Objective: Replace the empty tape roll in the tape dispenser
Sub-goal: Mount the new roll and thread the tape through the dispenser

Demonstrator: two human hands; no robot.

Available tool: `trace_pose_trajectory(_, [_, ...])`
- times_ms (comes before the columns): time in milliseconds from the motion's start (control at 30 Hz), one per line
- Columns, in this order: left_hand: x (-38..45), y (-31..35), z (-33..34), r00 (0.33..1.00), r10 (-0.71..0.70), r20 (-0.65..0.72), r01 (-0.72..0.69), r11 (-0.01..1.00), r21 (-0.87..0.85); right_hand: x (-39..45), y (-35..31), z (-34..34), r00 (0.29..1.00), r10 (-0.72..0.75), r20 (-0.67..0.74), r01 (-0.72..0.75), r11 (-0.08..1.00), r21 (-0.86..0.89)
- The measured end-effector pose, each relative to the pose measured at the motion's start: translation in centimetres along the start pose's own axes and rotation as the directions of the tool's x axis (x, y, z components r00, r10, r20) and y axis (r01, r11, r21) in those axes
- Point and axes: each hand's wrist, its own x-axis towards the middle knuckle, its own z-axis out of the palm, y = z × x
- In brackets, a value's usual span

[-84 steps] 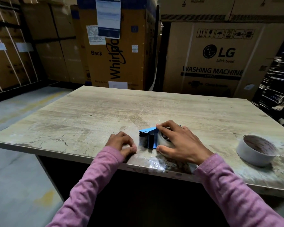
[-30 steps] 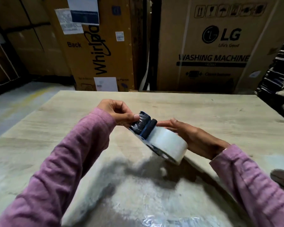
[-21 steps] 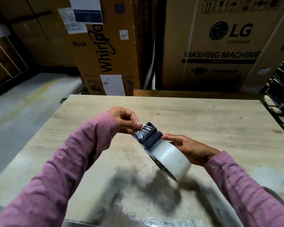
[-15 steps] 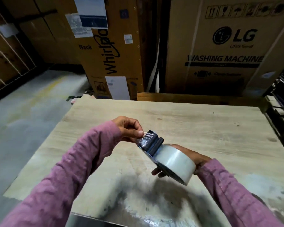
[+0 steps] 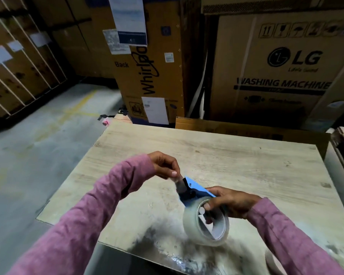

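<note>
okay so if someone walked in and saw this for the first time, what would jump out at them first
Probably the blue tape dispenser held up over the middle of the wooden table, with a roll of clear tape on it. The right hand grips the dispenser at the roll, while the left hand pinches the tape end at its front tip. Behind the table, the big LG washing machine carton and the Whirlpool carton also stand out.

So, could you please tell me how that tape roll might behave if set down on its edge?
The tape roll is round, so it would probably roll. Its hollow core suggests it is fairly light. Its glossy side may feel slippery.
</note>
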Motion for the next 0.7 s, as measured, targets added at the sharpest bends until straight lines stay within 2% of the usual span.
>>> trace_pose_trajectory(133, [0.2, 0.0, 0.5, 0.991, 0.056, -0.12, -0.018, 0.955, 0.295, -1.0, 0.0, 0.5, 0.997, -0.019, -0.08, 0.004, 0.984, -0.179])
trace_pose_trajectory(267, [0.5, 0.1, 1.9, 0.963, 0.078, -0.257, 0.071, 0.848, 0.525, -1.2, 0.1, 1.5, 0.973, -0.072, -0.219, -0.013, 0.931, -0.364])
trace_pose_trajectory(400, [0.4, -0.4, 3.0, 0.946, 0.099, -0.308, 0.02, 0.932, 0.362, -1.4, 0.1, 2.9, 0.908, -0.174, -0.381, -0.034, 0.875, -0.483])
trace_pose_trajectory(600, [1.3, -1.8, 3.2, 0.917, 0.078, -0.392, -0.014, 0.987, 0.163, -1.4, 1.0, 4.3, 0.779, -0.326, -0.536, -0.142, 0.74, -0.657])
trace_pose_trajectory(700, [2.2, -3.2, 3.5, 0.904, 0.084, -0.42, 0.001, 0.98, 0.198, -1.1, 1.4, 5.6, 0.745, -0.34, -0.575, -0.186, 0.721, -0.668])
